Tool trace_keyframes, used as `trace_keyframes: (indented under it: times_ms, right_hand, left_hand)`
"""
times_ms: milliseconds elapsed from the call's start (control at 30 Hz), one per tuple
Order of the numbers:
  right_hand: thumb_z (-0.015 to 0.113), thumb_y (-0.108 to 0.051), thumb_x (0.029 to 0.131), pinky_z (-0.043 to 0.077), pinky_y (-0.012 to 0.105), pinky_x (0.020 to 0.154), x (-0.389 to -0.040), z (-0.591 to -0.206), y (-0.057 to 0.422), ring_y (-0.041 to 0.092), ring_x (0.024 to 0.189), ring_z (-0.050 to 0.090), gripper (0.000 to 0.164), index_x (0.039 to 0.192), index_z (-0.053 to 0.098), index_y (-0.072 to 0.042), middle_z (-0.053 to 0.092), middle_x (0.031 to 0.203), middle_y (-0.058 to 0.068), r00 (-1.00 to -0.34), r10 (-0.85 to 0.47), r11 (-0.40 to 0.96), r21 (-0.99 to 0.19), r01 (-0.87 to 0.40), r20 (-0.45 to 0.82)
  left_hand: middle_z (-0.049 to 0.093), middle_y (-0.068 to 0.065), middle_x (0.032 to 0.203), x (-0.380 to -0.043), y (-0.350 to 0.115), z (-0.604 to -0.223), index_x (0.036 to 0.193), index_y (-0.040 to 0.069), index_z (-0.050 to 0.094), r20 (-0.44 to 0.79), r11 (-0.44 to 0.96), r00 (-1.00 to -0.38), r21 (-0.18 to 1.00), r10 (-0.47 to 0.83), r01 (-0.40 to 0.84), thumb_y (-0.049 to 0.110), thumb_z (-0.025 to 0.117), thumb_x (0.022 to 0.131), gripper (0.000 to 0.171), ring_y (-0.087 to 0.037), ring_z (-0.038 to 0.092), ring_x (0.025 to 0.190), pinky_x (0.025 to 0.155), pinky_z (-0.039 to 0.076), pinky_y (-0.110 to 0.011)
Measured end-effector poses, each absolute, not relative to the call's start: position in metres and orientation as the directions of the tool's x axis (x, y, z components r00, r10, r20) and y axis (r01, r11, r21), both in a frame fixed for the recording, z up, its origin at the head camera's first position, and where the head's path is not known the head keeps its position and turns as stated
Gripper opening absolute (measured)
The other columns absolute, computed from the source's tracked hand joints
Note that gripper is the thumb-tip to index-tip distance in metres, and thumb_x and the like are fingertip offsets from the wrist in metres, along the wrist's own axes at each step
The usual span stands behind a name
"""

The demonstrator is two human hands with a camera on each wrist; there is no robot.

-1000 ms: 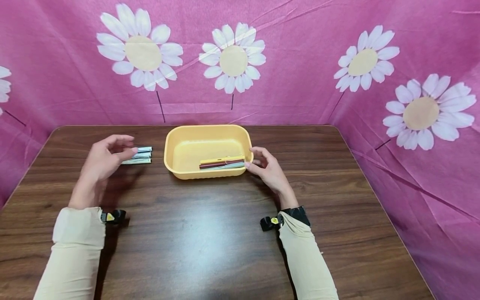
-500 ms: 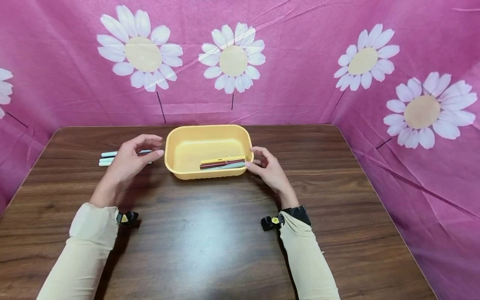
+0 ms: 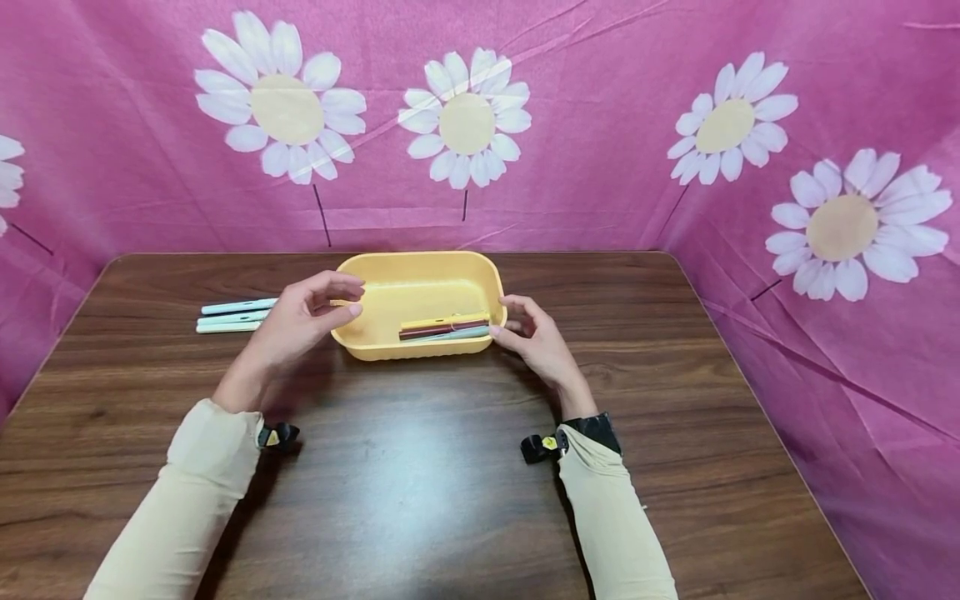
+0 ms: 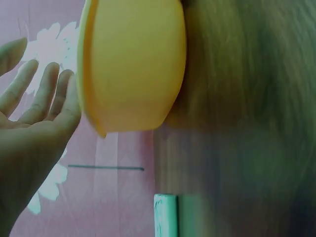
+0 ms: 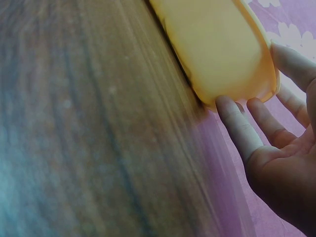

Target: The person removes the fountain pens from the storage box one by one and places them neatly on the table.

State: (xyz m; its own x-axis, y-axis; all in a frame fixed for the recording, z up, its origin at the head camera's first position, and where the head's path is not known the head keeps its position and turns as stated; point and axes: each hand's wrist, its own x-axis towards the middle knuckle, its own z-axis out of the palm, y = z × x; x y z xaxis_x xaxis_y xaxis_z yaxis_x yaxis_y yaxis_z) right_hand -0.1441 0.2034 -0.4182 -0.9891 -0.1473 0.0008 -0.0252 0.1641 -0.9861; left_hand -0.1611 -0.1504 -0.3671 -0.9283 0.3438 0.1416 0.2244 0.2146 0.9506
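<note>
A yellow plastic bin (image 3: 405, 353) stands at the back of the table. Inside it, toward the right, lie a yellow pen (image 3: 442, 322), a dark red pen (image 3: 420, 331) and a pale blue-grey pen (image 3: 468, 332). My left hand (image 3: 296, 321) is over the bin's left rim, fingers loosely bent and apart, nothing between them. From the left wrist view (image 4: 47, 106) I cannot tell whether it touches the rim. At the bin's right end, my right hand (image 3: 538, 342) holds the wall, thumb at the rim and fingers against the outside.
Several pale blue and green pens (image 3: 232, 317) lie side by side left of the bin, partly behind my left hand. The brown wooden table (image 3: 420, 500) meets a pink cloth (image 3: 585, 150) with printed daisies at its back and sides.
My left hand has moved right, from above the pale pens to the bin's left rim, uncovering those pens. My right hand and the bin have stayed nearly still.
</note>
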Motion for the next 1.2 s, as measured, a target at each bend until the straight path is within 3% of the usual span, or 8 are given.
trace_keyframes:
  times_ms: [100, 233, 500, 767, 1200]
  right_hand:
    - [0.072, -0.004, 0.094, 0.055, 0.026, 0.085, -0.144, -0.419, 0.204, 0.033, 0.115, 0.062, 0.052, 0.14, 0.05, 0.001, 0.052, 0.136, 0.02, -0.989, -0.147, 0.16, -0.987, -0.027, 0.003]
    - [0.072, -0.004, 0.094, 0.055, 0.026, 0.085, -0.144, -0.419, 0.203, 0.033, 0.115, 0.062, 0.051, 0.14, 0.051, 0.0, 0.052, 0.136, 0.019, -0.989, -0.147, 0.163, -0.986, -0.027, 0.003]
    - [0.073, -0.004, 0.093, 0.055, 0.026, 0.085, -0.143, -0.417, 0.201, 0.035, 0.116, 0.062, 0.049, 0.138, 0.053, -0.002, 0.052, 0.135, 0.018, -0.99, -0.142, 0.164, -0.986, -0.022, -0.002]
    - [0.073, -0.004, 0.093, 0.055, 0.027, 0.086, -0.142, -0.417, 0.202, 0.034, 0.115, 0.062, 0.05, 0.139, 0.052, -0.001, 0.053, 0.135, 0.019, -0.99, -0.143, 0.174, -0.984, -0.029, 0.004]
    - [0.074, -0.006, 0.093, 0.055, 0.026, 0.084, -0.144, -0.416, 0.203, 0.035, 0.116, 0.061, 0.052, 0.14, 0.052, -0.001, 0.053, 0.138, 0.019, -0.99, -0.14, 0.182, -0.983, -0.018, -0.008]
  left_hand:
    - [0.059, -0.026, 0.127, -0.164, -0.143, -0.37, 0.131, -0.006, 0.059, 0.136, 0.204, -0.919, 0.953, 0.37, 0.223, 0.008, 0.067, 0.098, 0.036, -0.032, 0.058, 0.118, 0.091, 0.049, -0.02]
    - [0.058, -0.029, 0.13, -0.168, -0.134, -0.375, 0.131, -0.009, 0.058, 0.15, 0.186, -0.916, 0.955, 0.373, 0.232, 0.006, 0.066, 0.098, 0.037, -0.039, 0.056, 0.12, 0.092, 0.048, -0.019]
    - [0.059, -0.026, 0.129, -0.173, -0.123, -0.379, 0.128, -0.009, 0.059, 0.158, 0.189, -0.92, 0.953, 0.357, 0.237, 0.005, 0.068, 0.097, 0.036, -0.035, 0.055, 0.121, 0.096, 0.048, -0.02]
    - [0.061, -0.023, 0.128, -0.177, -0.112, -0.378, 0.13, -0.003, 0.061, 0.115, 0.295, -0.925, 0.927, 0.362, 0.231, 0.011, 0.068, 0.097, 0.036, -0.029, 0.057, 0.116, 0.097, 0.048, -0.041]
    - [0.063, -0.022, 0.125, -0.192, -0.102, -0.381, 0.129, -0.004, 0.06, 0.032, 0.308, -0.92, 0.937, 0.39, 0.163, 0.011, 0.07, 0.096, 0.037, -0.03, 0.058, 0.111, 0.089, 0.05, -0.035]
